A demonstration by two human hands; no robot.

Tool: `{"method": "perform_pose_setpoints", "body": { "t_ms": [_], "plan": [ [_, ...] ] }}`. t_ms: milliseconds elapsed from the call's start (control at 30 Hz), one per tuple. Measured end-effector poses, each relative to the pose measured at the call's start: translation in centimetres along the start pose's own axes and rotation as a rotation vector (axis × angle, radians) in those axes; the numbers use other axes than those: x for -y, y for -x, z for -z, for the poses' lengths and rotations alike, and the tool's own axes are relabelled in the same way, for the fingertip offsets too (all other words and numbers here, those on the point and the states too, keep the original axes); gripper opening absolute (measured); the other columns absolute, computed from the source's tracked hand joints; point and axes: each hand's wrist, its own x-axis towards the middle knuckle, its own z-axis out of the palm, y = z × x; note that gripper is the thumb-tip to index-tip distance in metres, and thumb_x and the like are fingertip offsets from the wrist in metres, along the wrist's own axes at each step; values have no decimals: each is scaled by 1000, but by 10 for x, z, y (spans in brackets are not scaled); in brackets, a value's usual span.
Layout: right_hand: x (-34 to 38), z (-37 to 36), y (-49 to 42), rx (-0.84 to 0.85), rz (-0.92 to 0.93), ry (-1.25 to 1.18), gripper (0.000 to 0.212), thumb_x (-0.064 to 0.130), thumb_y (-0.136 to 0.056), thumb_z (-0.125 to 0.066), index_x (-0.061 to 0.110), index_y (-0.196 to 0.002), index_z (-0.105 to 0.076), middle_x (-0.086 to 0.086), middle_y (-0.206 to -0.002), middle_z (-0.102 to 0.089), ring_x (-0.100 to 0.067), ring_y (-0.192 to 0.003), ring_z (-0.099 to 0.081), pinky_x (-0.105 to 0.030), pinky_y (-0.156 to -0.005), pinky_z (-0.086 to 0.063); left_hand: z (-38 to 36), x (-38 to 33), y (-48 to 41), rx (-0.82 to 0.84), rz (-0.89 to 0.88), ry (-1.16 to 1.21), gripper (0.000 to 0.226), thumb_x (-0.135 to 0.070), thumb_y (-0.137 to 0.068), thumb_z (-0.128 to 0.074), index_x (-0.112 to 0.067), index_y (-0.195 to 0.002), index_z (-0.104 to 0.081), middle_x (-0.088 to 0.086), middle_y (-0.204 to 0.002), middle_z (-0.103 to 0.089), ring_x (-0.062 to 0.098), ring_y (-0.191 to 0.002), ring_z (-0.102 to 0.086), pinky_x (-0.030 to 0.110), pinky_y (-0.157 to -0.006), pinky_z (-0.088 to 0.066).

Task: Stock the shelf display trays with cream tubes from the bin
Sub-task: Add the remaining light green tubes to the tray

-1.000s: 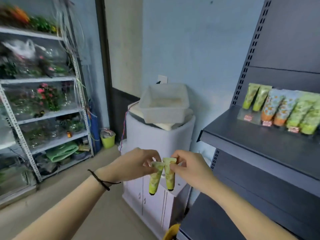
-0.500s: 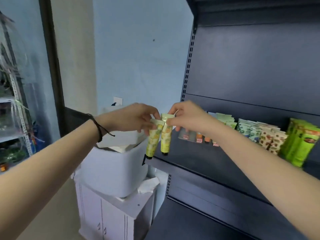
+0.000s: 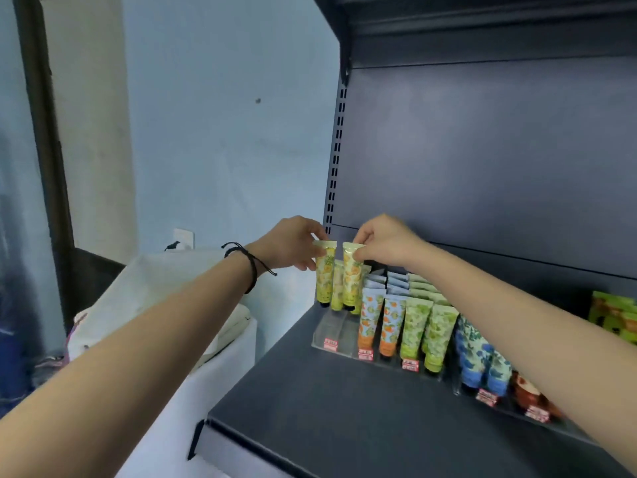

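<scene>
Over the left end of the clear tray (image 3: 331, 331), two hands hold two yellow tubes.

The left hand (image 3: 293, 243) pinches the flat top of the left yellow tube (image 3: 324, 277). The right hand (image 3: 386, 241) pinches the top of the right yellow tube (image 3: 351, 277). Both hang cap down, side by side, at the tray's back left slots. A third yellow tube (image 3: 337, 288) stands between them. The next slots hold orange-capped tubes (image 3: 367, 317), then green tubes (image 3: 413, 326), then blue tubes (image 3: 475, 353), with little red tags (image 3: 410, 364) in front. The tray sits on a dark grey shelf (image 3: 327, 408). A white bin (image 3: 155, 288) sits off to the left, by a pale blue wall (image 3: 224, 132).
</scene>
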Motion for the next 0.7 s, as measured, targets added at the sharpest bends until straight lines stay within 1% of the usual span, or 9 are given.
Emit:
{"method": "perform_pose_setpoints", "body": {
  "t_ms": [100,200,267,333,400,467,533,600,700],
  "plan": [
    [-21,-14,-25,37,-19,73,20,9,-76,-70,26,-69,-64,15,-71,-60,-14,-75,-63,-31,-71,-55,-23,16,-27,9,15,-24,11,-7,-90,-57,-10,-100,-60,19,-91,-69,33,-81,-70,42,-78,-58],
    [-35,-28,-42,67,-18,128,16,9,-77,-67,25,-75,-69,9,-84,-68,-16,-86,-66,-35,-80,-58,-43,29,-47,27,28,-62,15,-7,-90,-56,-7,-104,-60,19,-93,-69,34,-83,-70,40,-78,-58],
    [-42,-34,-51,70,-17,163,12,8,-77,-64,16,-81,-72,1,-94,-72,-21,-91,-67,-37,-81,-58,-51,34,-57,44,36,-71,13,-6,-90,-56,-8,-102,-60,9,-85,-65,33,-80,-70,34,-72,-58],
    [-46,-37,-58,59,-29,180,18,7,-76,-62,8,-89,-73,-7,-100,-72,-25,-95,-67,-36,-78,-57,-56,38,-65,51,54,-69,14,-7,-90,-55,-8,-103,-60,-1,-77,-58,27,-70,-69,23,-60,-56],
    [-49,-34,-62,68,-45,194,21,7,-76,-62,7,-94,-73,-10,-103,-72,-26,-96,-68,-34,-75,-56,-59,40,-69,67,66,-72,15,-7,-91,-56,-9,-105,-59,-3,-75,-57,21,-66,-67,16,-54,-54],
    [-50,-29,-63,96,-48,190,19,7,-77,-65,7,-94,-73,-10,-100,-72,-25,-91,-69,-35,-77,-57,-60,42,-72,100,72,-93,14,-9,-91,-56,-10,-105,-57,-3,-77,-59,20,-69,-68,17,-54,-55],
    [-51,-25,-61,121,-40,194,19,7,-77,-66,7,-94,-73,-9,-99,-73,-21,-86,-69,-33,-77,-56,-60,43,-73,120,76,-105,15,-9,-91,-55,-11,-106,-57,0,-78,-61,18,-68,-68,18,-54,-55],
    [-51,-24,-58,130,-35,192,19,7,-78,-67,6,-95,-73,-9,-101,-73,-22,-92,-69,-35,-80,-56,-61,42,-73,125,67,-125,15,-8,-91,-54,-10,-106,-57,5,-82,-63,16,-66,-67,18,-53,-55],
    [-49,-25,-55,129,-28,173,18,7,-79,-67,7,-96,-74,-7,-101,-73,-23,-96,-67,-36,-83,-56,-61,37,-71,134,49,-164,14,-7,-91,-52,-15,-101,-57,15,-96,-65,24,-73,-68,24,-60,-56]
  ]
}}
